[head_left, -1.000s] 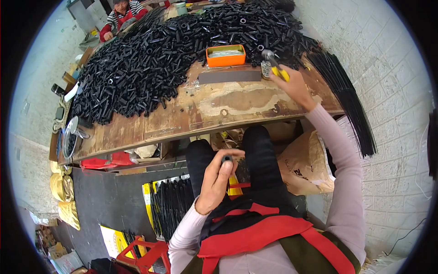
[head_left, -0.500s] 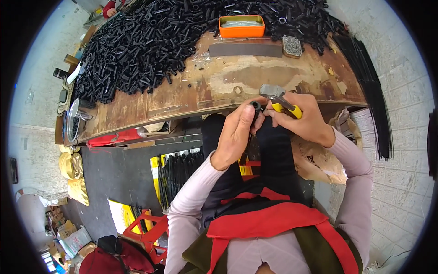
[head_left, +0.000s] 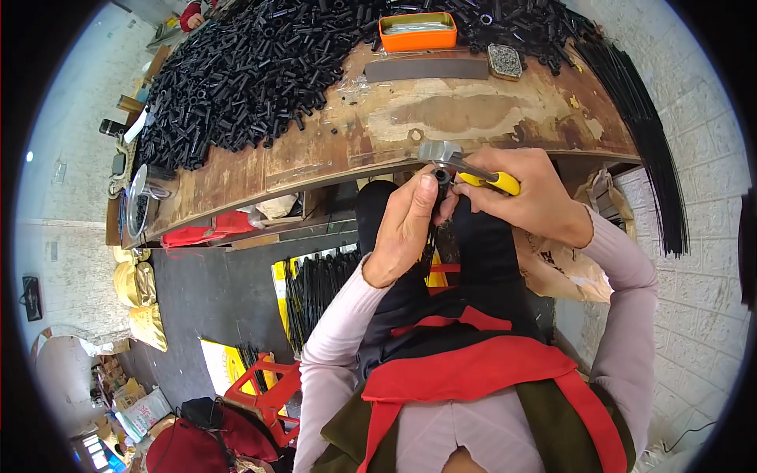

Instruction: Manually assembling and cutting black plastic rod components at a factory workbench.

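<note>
Close to the table's near edge, above my lap, my left hand is closed around a short black tube, its round hollow end turned up beside the thumb. My right hand grips a small hammer by its yellow-and-grey handle. The grey metal head lies just above the tube's upper end, near my left thumb; I cannot tell whether they touch. My right fingertips are close to the tube, and anything small pinched there is hidden. Below the tube, its lower part is lost against my dark trousers.
A large heap of black tubes covers the far and left part of the wooden table. An orange box, a dark flat strip and a tin of small metal bits stand beyond. Long black rods hang off the right edge.
The hammer's head has moved left, from right of the tube to over its upper end, with my right hand turning along. My left hand still holds the tube.
</note>
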A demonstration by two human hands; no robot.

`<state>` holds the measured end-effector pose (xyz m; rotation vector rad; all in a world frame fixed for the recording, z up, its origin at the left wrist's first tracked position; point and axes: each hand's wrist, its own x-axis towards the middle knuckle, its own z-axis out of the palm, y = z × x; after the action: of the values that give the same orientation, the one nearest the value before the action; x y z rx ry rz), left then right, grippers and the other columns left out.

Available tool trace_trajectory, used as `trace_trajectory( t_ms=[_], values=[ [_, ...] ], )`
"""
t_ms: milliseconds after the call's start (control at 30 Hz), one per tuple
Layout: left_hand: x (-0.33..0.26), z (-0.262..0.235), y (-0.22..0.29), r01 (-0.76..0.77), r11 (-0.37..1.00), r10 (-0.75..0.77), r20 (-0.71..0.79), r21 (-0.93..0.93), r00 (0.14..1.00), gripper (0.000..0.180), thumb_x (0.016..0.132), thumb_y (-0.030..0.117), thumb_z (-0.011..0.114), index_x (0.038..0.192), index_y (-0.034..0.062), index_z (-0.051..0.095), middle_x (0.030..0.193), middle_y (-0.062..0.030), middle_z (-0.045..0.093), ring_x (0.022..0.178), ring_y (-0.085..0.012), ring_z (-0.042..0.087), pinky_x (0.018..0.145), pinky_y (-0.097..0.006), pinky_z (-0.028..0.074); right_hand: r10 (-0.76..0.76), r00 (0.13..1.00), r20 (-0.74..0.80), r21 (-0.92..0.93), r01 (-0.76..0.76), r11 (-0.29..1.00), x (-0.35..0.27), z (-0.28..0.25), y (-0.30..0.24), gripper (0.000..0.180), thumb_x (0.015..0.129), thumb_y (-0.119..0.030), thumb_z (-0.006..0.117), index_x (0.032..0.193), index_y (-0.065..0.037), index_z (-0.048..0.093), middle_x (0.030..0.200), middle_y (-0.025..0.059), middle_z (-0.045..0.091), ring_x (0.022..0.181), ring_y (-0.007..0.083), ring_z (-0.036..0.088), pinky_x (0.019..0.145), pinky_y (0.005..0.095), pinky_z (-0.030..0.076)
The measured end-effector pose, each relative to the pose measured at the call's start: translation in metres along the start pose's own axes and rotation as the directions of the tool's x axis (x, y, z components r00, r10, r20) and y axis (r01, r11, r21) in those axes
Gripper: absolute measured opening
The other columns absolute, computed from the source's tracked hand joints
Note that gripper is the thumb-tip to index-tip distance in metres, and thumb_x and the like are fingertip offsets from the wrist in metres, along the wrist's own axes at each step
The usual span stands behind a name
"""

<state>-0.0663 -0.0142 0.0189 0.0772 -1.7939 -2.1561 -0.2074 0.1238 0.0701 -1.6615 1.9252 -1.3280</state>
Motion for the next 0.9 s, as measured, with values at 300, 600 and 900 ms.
trace_trajectory(
  t_ms=[300,600,900],
  values=[
    [-0.011,0.0,0.007,-0.05,0.997,0.048,0.031,0.05,0.998,0.048,0.106,0.041,0.031,0.106,0.0,0.056,0.072,-0.0001,0.046,0.066,-0.0083,0.039,0.059,-0.023,0.033,-0.079,0.997,0.024,-0.049,0.081,0.996,-0.002,0.002,-0.016,0.021,0.081,0.001,0.069,0.102,0.003,0.065,0.079,0.0089,0.066,0.065,0.0132,0.067,0.058,0.0257,0.05],
    [-0.018,0.005,0.027,-0.027,0.988,0.032,-0.029,0.151,0.999,0.049,0.106,0.043,0.033,0.111,-0.0001,0.056,0.073,0.0004,0.046,0.066,-0.008,0.041,0.059,-0.023,0.035,-0.078,0.997,-0.022,-0.011,0.078,0.997,-0.003,0.009,-0.021,0.017,0.081,-0.001,0.07,0.097,0.003,0.065,0.077,0.0081,0.066,0.064,0.012,0.066,0.058,0.0264,0.05],
    [-0.024,-0.001,0.013,-0.014,0.981,0.018,0.016,-0.194,1.0,0.056,0.106,0.044,0.032,0.133,-0.0035,0.045,0.073,0.0031,0.041,0.064,-0.0062,0.033,0.059,-0.021,0.028,-0.097,0.995,-0.039,0.071,0.099,0.992,-0.001,0.024,-0.016,0.016,0.086,-0.005,0.067,0.1,0.001,0.062,0.073,0.0033,0.062,0.058,0.0096,0.058,0.055,0.0249,0.045]
  ],
)
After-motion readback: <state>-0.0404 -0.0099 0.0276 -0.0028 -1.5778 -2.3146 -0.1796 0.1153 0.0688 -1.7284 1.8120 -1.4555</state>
